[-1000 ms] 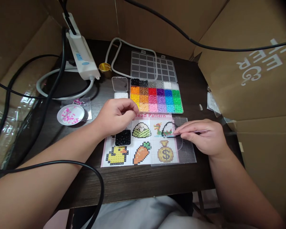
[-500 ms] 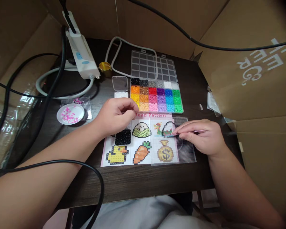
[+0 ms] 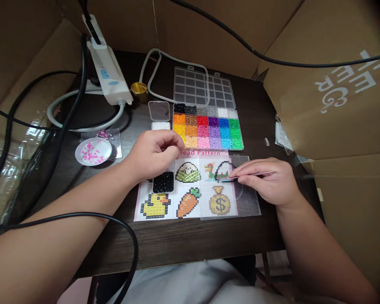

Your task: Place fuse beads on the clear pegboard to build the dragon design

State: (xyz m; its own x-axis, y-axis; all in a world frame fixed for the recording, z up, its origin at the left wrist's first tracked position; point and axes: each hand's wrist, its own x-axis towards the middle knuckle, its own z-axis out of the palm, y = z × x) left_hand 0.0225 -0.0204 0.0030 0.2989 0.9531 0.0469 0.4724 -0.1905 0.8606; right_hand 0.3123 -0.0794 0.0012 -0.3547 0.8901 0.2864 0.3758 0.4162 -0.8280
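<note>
Tweezers (image 3: 261, 174) are pinched in my right hand (image 3: 267, 179), their tips low over a clear pegboard (image 3: 250, 198). Black beads (image 3: 220, 169) form a curved outline on the board beside the tips. Under the board lies a printed bead pattern sheet (image 3: 186, 213) with a carrot, a money bag and other pictures. My left hand (image 3: 156, 152) is closed, thumb against curled forefinger, above the sheet's upper left; anything between them is hidden. Just below it sits a small box of black beads (image 3: 163, 182). Behind it is a small lidded box of white beads (image 3: 161, 126).
A compartment box of coloured beads (image 3: 209, 131) lies open at the back. On the left are a white dish (image 3: 82, 158) of pink and white beads, another pegboard (image 3: 116, 143), a gold cup (image 3: 139, 90) and a power strip (image 3: 109, 76). A black cable (image 3: 126, 232) crosses my left forearm; cardboard walls (image 3: 345, 126) surround the table.
Almost nothing differs. The tweezers and right hand have shifted very slightly over the pegboard; the left hand stays in place.
</note>
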